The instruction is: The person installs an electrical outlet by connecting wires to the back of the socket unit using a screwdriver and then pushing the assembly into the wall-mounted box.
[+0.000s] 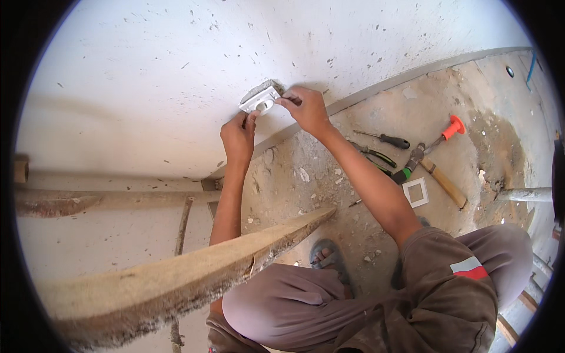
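A white socket insert [261, 101] with a round centre sits tilted at a rough rectangular cut-out [270, 86] in the paint-flecked white wall. The thumb and fingers of my left hand [238, 139] pinch its lower edge. At its right end, the closed fingertips of my right hand [307, 109] grip the plate. Whether wires run behind it is hidden. A white square cover frame [415, 192] lies on the floor beyond my right forearm.
By my right arm lie a screwdriver [394, 141], pliers [381, 157], a green-handled tool [401, 176], a wooden-handled hammer [445, 183] and an orange-guarded chisel [454, 127]. A rough plank [170, 273] crosses in front of my left arm. Debris litters the floor [294, 182].
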The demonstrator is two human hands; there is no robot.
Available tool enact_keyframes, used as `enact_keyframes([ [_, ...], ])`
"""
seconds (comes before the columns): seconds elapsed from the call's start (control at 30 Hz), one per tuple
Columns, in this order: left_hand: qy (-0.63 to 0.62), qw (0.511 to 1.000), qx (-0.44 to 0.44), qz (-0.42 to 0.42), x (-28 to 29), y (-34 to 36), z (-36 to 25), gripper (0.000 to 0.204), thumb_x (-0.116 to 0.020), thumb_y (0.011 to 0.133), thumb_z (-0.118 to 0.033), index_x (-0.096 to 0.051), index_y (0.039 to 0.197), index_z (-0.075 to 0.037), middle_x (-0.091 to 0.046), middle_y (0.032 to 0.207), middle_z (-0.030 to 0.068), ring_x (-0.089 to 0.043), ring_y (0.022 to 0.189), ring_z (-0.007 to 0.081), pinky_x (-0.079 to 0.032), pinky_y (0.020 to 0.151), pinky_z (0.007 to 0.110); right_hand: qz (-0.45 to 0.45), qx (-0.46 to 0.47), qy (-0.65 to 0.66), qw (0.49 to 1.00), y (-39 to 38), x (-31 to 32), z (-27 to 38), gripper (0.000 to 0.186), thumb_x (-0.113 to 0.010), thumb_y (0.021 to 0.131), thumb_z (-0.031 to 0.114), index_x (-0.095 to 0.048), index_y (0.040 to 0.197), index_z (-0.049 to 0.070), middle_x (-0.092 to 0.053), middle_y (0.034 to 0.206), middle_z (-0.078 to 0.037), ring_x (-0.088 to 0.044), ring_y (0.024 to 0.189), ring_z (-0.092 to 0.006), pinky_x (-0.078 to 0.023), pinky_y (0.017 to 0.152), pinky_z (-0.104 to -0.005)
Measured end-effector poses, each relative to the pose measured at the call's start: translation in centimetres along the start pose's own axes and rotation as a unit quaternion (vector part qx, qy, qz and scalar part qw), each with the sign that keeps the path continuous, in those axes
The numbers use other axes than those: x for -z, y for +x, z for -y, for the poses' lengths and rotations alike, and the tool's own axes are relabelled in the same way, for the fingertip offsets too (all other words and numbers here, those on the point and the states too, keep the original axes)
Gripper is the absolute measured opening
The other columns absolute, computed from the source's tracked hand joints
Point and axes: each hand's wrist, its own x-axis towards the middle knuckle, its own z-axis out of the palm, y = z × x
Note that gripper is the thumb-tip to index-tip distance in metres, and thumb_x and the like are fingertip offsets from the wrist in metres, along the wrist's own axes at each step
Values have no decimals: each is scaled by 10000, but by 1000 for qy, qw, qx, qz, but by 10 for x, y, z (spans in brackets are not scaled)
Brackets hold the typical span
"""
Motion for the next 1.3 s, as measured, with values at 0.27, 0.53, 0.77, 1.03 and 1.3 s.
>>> enact_keyframes([
  [0.27,-19,999,33,6,1,3,-5,334,-671,940,-281,-707,852,39,-679,652,123,-624,572,175,-489,591,322,26,-7,-96,995,11,6,8,345,-813,802,259,-624,702,-11,-564,580,-105,-464,499,-198,-398,527,-332],
  [0.53,1,999,25,-37,-3,1,-7,335,-705,916,-292,-707,838,34,-676,654,121,-611,580,157,-473,587,311,-42,54,-65,996,9,-3,10,301,-783,825,247,-654,720,-4,-610,616,-134,-553,520,-234,-424,541,-354],
  [0.77,-29,995,7,-91,0,-2,-13,289,-767,865,-264,-706,823,16,-661,638,111,-534,536,161,-458,568,313,22,20,-82,996,14,3,22,265,-773,798,219,-640,684,20,-589,611,-122,-560,579,-289,-428,586,-389],
  [1.03,-6,997,0,-70,2,1,-8,305,-757,863,-274,-684,794,14,-639,627,150,-578,527,249,-466,549,354,41,-31,-127,991,21,7,19,361,-812,766,301,-627,637,19,-559,555,-112,-516,526,-278,-401,541,-387],
  [1.3,21,997,-51,-52,12,10,-10,312,-685,918,-250,-667,748,11,-622,623,173,-559,529,337,-440,532,401,30,-44,-132,990,19,3,9,392,-817,779,321,-627,605,26,-581,530,-82,-518,484,-203,-406,522,-357],
])
